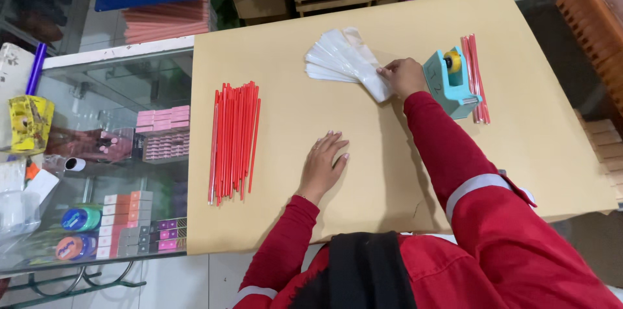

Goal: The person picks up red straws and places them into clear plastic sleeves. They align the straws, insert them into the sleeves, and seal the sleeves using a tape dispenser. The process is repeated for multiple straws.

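Plastic sleeves [344,61] fanned under right hand [403,77]; left hand [322,166] apart.

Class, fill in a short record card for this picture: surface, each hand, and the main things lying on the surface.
Surface: tan board on a glass counter
Left hand: flat on the board, empty
Right hand: on a fan of clear sleeves
Left side: row of red sticks
Right side: blue tape dispenser, a few more red sticks beyond it
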